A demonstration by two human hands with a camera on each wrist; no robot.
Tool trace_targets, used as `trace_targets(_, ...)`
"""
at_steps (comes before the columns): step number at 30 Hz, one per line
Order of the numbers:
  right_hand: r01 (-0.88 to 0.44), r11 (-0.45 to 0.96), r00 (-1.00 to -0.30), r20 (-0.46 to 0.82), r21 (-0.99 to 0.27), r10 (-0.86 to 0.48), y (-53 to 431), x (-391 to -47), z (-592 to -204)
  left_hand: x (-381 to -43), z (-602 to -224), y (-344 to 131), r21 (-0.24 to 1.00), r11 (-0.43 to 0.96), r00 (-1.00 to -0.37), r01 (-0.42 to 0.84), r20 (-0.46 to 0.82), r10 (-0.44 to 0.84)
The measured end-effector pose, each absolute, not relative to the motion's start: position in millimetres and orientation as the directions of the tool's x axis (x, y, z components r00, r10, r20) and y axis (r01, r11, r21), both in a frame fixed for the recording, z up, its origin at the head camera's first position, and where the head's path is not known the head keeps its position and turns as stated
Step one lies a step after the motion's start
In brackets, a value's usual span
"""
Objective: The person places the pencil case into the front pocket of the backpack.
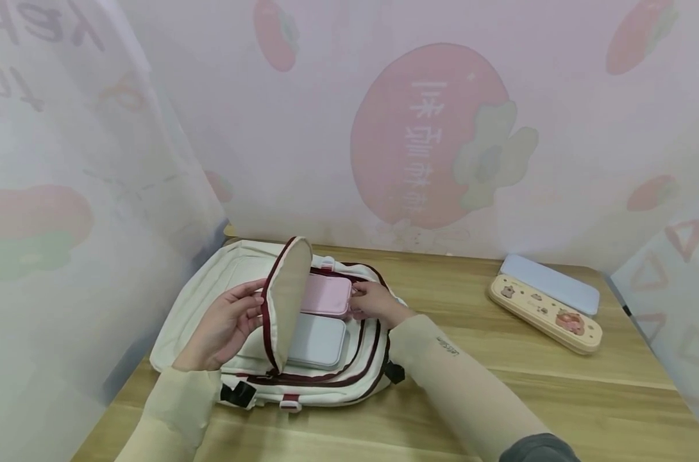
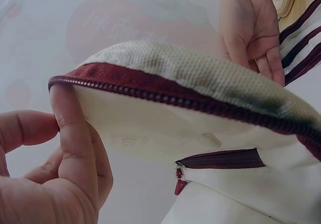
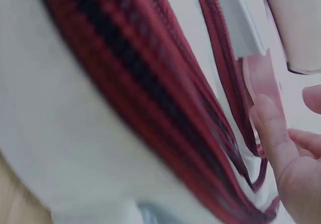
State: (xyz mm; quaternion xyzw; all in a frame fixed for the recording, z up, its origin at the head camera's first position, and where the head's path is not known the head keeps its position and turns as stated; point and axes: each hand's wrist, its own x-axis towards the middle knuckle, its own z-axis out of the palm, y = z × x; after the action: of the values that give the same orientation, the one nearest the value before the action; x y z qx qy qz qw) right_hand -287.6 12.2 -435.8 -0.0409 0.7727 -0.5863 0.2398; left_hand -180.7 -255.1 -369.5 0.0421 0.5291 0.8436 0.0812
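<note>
A white backpack with dark red zips lies on the wooden table, its front pocket unzipped. My left hand holds the pocket's flap up by its zip edge, with a finger tucked under the zip in the left wrist view. Inside the pocket sit a pink rectangular case and, nearer to me, a pale blue-white case. At the right end of the pink case is my right hand; its fingers touch the case's side, and the thumb stands apart from them.
On the table's right side, a cream case with cartoon pictures lies against a flat pale blue case. Black buckles hang at the backpack's near side. Printed cloth walls enclose the back and sides of the table.
</note>
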Motion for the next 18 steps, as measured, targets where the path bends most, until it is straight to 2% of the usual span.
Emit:
trace_targets(11, 0.252, 0.237, -0.842, -0.334, -0.938, -0.424, 41.1, -283.7, -429.5, -180.5, -370.7, -256.6, 0.902, -0.421, -0.982, -0.092, -0.012, 0.189)
trace_targets(18, 0.271, 0.211, -0.844, -0.337, -0.939, -0.417, 64.1, -281.9, -426.1, -182.4, -370.2, -256.8, 0.899, -0.426, -0.981, -0.097, -0.015, 0.192)
